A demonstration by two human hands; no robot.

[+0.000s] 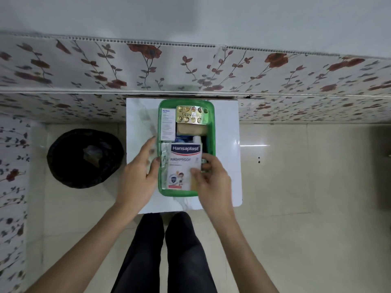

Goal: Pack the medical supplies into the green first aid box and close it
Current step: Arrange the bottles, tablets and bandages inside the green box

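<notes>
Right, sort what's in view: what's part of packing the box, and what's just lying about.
Part of the job:
- green box, open
- Hansaplast pack, under the right hand
- gold blister pack
- white leaflet
- tan block
- clear lid, beside the box, at the left hand

Lying about:
- black bin on the floor
- white table, only the work surface

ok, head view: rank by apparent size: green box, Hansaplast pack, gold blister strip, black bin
1. black bin
2. green box (bin sits lower on the floor, so this pair is unsure)
3. Hansaplast pack
4. gold blister strip
</notes>
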